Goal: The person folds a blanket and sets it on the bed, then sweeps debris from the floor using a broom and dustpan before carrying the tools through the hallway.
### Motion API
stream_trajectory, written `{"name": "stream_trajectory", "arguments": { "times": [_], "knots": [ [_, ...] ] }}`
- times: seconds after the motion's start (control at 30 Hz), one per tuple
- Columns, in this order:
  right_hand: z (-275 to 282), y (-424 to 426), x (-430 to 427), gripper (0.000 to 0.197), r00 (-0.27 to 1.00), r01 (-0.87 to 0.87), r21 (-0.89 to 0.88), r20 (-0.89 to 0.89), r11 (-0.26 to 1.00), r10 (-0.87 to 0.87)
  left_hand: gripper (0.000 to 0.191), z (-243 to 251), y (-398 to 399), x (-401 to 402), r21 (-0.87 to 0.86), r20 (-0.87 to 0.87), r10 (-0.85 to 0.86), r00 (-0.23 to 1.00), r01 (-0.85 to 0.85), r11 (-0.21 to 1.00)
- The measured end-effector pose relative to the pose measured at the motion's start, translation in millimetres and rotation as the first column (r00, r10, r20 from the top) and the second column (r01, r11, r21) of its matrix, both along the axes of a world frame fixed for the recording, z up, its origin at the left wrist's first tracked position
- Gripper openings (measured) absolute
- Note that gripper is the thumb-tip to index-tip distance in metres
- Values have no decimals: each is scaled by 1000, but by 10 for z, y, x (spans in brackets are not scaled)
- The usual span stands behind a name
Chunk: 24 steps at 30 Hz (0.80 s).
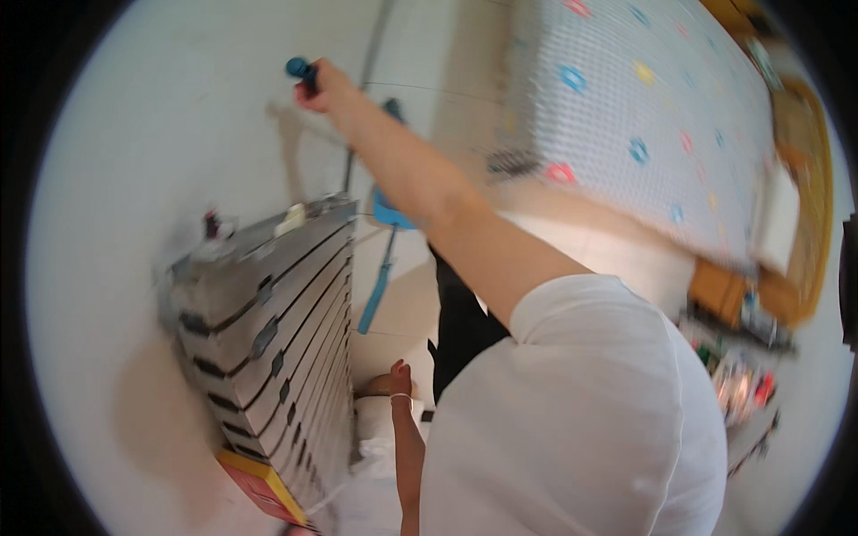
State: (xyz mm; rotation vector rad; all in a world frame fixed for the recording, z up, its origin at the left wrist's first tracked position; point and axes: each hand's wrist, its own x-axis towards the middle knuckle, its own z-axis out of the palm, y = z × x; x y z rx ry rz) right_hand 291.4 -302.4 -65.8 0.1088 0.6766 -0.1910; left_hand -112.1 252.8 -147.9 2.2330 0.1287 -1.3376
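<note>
My right hand (318,87) is at the upper left, arm outstretched, closed around a dark blue handle (299,68) with a rounded end. Lower in the view, my left hand (401,377), with a light bracelet at the wrist, hangs near the drawer cabinet's side; its fingers look partly bent and nothing is visible in them. Partly behind my right forearm is a blue dustpan-like piece (394,211), with a blue long grip (375,298) on a thin pole. A dark, blurred object (393,107) shows beyond the forearm.
A tall grey drawer cabinet (288,321) with small items on top stands at the left against a pale wall. Beside its base is a red and yellow box (261,486). A bed with a patterned cover (603,114) fills the upper right. Assorted objects (741,385) lie at the right.
</note>
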Motion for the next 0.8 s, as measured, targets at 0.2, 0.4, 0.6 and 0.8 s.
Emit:
{"name": "stream_trajectory", "arguments": {
  "times": [0.2,0.4,0.6,0.8],
  "knots": [
    [855,758,-2757,13,914,404,165,-29,900,-405,39,186,-160,519,-29,-188,-268,945,267,963],
    [2370,1207,-5607,41,947,296,197,-193,935,-259,37,78,-1191,800,-82,-178,-597,782,593,801],
    [2620,1955,-7636,71,853,380,97,-422,920,-308,34,55,-1938,341,-210,-72,-750,657,726,655],
    [1816,2672,-9637,17,757,651,338,-360,680,-546,36,-34,-2030,-91,-74,19,-895,447,893,444]
  ]
}}
